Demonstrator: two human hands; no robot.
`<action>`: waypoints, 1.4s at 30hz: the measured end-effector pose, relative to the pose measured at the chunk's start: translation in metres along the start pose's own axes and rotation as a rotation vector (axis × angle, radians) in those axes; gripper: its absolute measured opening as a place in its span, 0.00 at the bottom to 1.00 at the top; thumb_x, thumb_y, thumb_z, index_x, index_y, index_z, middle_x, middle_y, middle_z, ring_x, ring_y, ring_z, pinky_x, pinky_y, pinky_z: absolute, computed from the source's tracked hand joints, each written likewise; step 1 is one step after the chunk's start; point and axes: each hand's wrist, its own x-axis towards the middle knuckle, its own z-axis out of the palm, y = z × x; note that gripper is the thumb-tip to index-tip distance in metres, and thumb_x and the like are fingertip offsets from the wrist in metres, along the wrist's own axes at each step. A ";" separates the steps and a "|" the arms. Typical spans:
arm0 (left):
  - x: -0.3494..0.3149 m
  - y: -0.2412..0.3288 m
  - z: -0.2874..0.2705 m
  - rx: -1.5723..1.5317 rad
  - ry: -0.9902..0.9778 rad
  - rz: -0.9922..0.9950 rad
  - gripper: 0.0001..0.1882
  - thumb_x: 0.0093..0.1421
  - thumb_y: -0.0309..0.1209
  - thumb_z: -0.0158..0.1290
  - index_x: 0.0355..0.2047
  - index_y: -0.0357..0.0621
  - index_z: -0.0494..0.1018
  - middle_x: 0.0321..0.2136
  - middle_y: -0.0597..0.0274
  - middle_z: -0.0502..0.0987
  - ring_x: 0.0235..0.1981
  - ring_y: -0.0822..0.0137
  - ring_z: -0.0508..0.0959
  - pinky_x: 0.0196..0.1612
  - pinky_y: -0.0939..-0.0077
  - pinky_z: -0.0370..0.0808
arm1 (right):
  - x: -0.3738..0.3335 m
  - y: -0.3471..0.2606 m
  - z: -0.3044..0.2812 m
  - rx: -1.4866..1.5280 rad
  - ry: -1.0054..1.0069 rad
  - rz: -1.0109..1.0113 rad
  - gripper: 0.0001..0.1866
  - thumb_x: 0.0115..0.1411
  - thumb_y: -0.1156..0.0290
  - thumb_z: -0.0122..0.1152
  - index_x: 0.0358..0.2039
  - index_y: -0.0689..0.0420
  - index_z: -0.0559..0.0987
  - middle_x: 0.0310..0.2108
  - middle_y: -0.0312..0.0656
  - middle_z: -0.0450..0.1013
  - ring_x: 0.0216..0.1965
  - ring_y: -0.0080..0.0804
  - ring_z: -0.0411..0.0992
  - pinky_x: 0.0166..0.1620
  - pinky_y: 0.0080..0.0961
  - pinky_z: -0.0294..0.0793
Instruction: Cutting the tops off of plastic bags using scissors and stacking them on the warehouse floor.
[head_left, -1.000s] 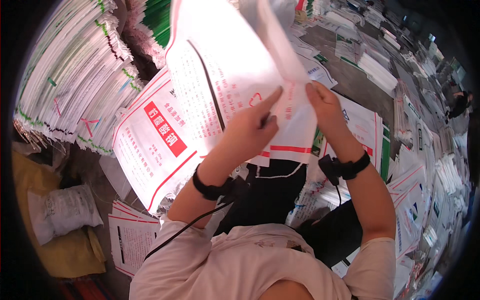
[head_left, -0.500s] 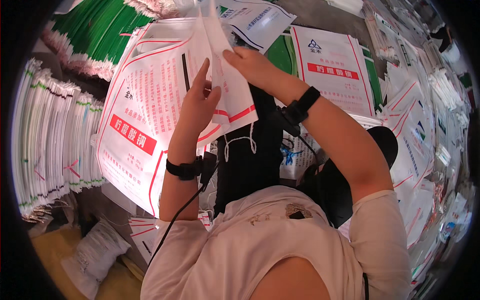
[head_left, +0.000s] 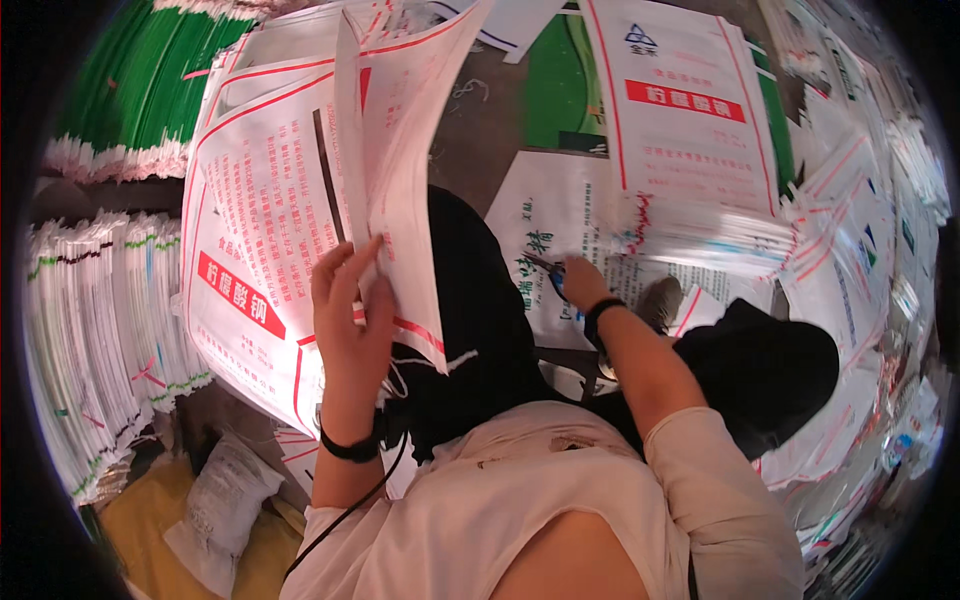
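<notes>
R hand point(head_left: 588, 283) has left the sack & dropped down to the scissors since ½ sec ago; L hand point(head_left: 350, 315) remains by the sack. L to R now: green sack pile point(head_left: 130, 90) at top L, white sack bundle point(head_left: 100, 320) w/ coloured edge marks below it, & a white packet point(head_left: 225, 500) on yellow cloth point(head_left: 140, 515) at bottom L. Next, a red-bordered sack point(head_left: 245, 240), printed side up, on a pile just L of & beyond L hand. The raised sack point(head_left: 405, 200), white w/ red trim, stands folded & tilted up from L hand, mostly above & to its R, well apart from R hand. L fingers touch its lower part near the fold, thumb spread a bit; can't tell if they're pinching it. White string point(head_left: 462, 358) hangs off its bottom corner, near dark trouser leg point(head_left: 475, 290). Farther R, scissors point(head_left: 557, 283) lie over a green-printed white sack point(head_left: 535, 200); R fingers, curled, are at the handles, firm grip or not can't tell. Hands well apart. Beyond R hand, another red-bordered sack point(head_left: 690, 110); far R, loose white sacks point(head_left: 850, 250) etc.
</notes>
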 end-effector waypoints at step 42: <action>-0.074 0.010 0.004 -0.299 0.223 0.255 0.12 0.64 0.26 0.50 0.46 0.43 0.79 0.44 0.56 0.77 0.48 0.56 0.76 0.66 0.50 0.59 | -0.125 -0.203 -0.276 1.164 0.013 -0.293 0.37 0.59 0.75 0.60 0.67 0.58 0.57 0.35 0.39 0.70 0.29 0.24 0.70 0.31 0.18 0.69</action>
